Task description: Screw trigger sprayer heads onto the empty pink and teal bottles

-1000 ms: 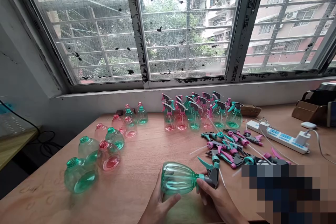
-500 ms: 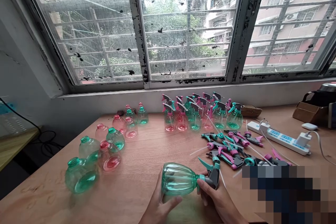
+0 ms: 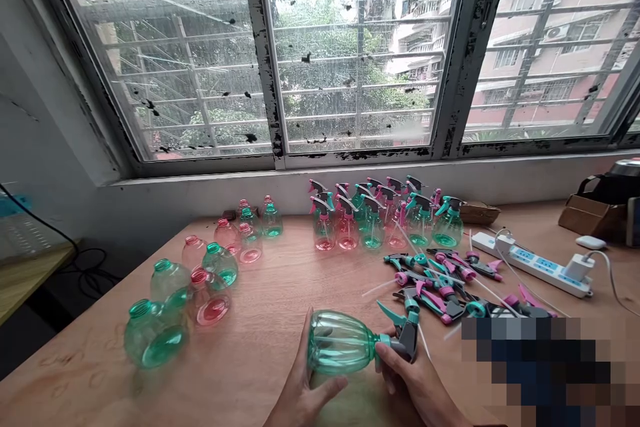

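A green ribbed spray bottle point(image 3: 337, 341) lies on its side above the wooden table point(image 3: 270, 293), near the front edge. My left hand point(image 3: 300, 390) is wrapped around its round body from below. My right hand point(image 3: 413, 383) grips the neck and the grey and teal trigger head point(image 3: 403, 330) fitted on it. Both hands are closed on the same bottle.
Open green and pink bottles point(image 3: 170, 307) without heads lie at the left. Finished bottles with trigger heads point(image 3: 380, 220) stand in rows by the window sill. Loose trigger heads point(image 3: 440, 280) are heaped at the right, beside a white power strip point(image 3: 533, 263) and a cardboard box point(image 3: 587, 210).
The bottle and both hands stay in nearly the same place; the fingers of my right hand have shifted slightly at the neck.
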Demonstrator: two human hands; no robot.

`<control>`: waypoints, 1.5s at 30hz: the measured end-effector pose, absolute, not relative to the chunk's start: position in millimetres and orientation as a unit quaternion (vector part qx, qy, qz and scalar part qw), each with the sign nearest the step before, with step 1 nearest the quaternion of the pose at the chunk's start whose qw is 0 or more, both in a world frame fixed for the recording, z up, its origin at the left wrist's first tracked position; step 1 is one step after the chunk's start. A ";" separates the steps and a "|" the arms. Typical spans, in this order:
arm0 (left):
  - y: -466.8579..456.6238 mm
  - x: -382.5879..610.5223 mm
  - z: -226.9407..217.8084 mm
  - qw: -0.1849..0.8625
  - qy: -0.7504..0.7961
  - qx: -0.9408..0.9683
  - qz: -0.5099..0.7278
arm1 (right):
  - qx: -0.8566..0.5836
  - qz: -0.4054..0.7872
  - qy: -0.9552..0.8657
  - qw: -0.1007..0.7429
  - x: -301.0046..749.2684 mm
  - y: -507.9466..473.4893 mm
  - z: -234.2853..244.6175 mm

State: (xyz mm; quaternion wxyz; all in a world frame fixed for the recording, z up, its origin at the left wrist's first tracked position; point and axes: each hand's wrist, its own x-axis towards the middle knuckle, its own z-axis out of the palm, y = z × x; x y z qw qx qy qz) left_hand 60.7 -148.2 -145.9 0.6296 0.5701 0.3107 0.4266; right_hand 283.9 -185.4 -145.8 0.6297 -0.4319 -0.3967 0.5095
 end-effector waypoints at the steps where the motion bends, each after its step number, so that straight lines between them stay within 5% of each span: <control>1: -147.7 60.7 -145.8 0.630 0.307 0.573 0.425 | -0.434 0.509 -0.394 0.630 283.8 -185.3 -145.4; 45: -146.8 59.8 -150.1 0.630 0.300 0.566 0.439 | -0.433 0.510 -0.405 0.624 284.9 -184.9 -144.4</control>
